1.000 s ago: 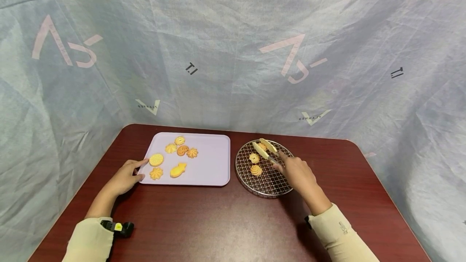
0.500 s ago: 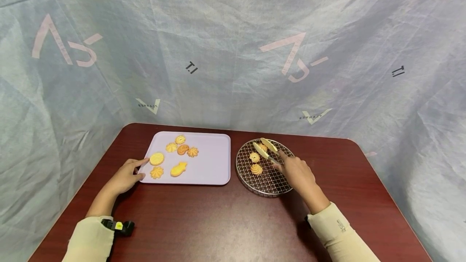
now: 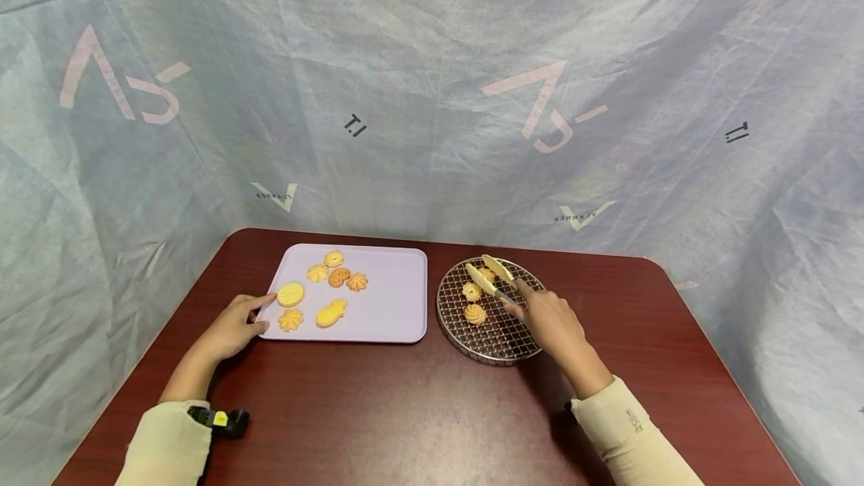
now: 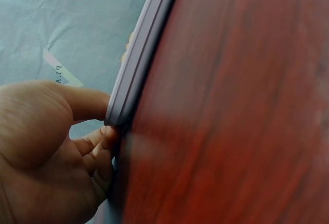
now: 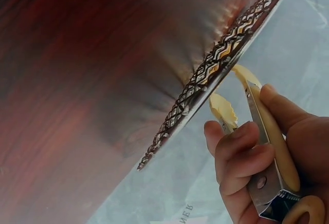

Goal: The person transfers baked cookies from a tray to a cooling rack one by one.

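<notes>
Grips tongs (image 3: 482,278) in right hand (image 3: 553,325); holds them spread, to either side of a cookie (image 3: 487,273) on round wire rack (image 3: 502,332). Pinches lilac tray (image 3: 391,298) with left hand (image 3: 232,328); does so at left edge.

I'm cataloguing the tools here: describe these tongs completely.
The tongs have metal-looking arms with yellow handle sections and pale yellow, scalloped tips, spread apart. The right hand grips them. They angle forward and leftward over the round mesh rack; in the head view a cookie shows between the tips; whether they touch it is unclear.
</notes>
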